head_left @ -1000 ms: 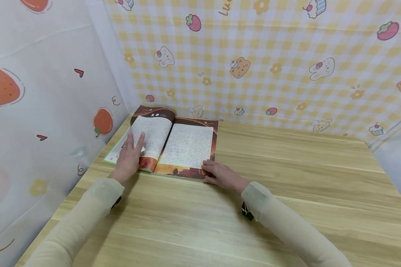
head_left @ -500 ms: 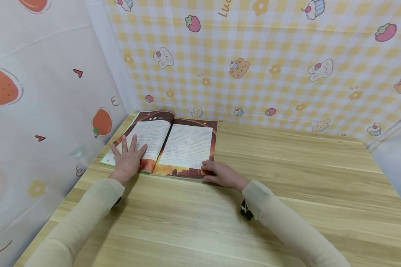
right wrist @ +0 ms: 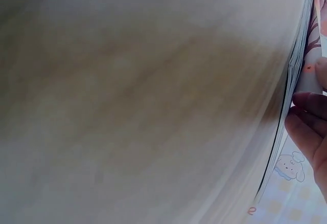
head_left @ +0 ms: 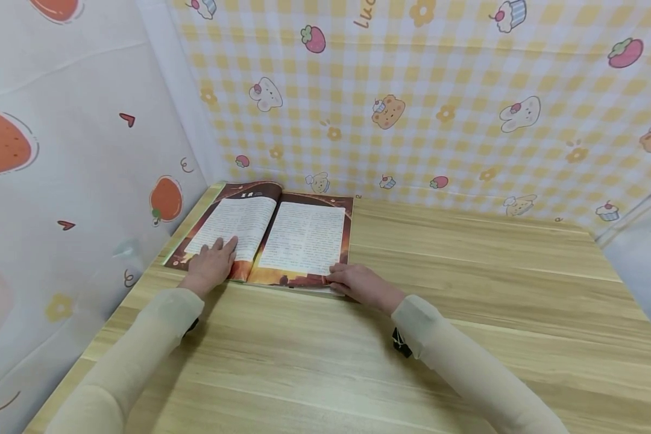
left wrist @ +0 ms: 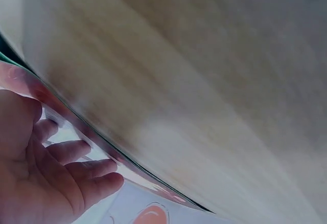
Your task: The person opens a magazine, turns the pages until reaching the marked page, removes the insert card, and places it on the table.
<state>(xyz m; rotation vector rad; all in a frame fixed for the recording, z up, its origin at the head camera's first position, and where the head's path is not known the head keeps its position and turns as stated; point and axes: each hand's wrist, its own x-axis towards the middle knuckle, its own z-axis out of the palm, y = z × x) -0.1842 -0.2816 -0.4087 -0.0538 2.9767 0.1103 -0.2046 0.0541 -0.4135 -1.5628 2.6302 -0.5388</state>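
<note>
An open book (head_left: 306,235) lies at the back left of the table, with printed text on white panels and dark red to orange borders. My left hand (head_left: 208,269) rests on the lower part of its left page (head_left: 230,220), fingers loosely extended. In the left wrist view, that hand (left wrist: 56,168) lies along the book's curved lower edge. At the lower right corner of the right page, my right hand (head_left: 360,285) pinches the page corner, and a white strip shows beneath it. The right wrist view has the fingers (right wrist: 306,132) right at the stack of page edges.
The wood-grain table (head_left: 466,283) extends to the right and front of the book. Behind it hangs a yellow checked cloth (head_left: 439,78) with cartoon prints, and a white printed cloth (head_left: 87,181) borders the left side.
The left page has come down flat over the page below it. My left hand went from spread fingers to fingers drawn closer together, lower on the page. At the right corner, a page edge has lifted slightly.
</note>
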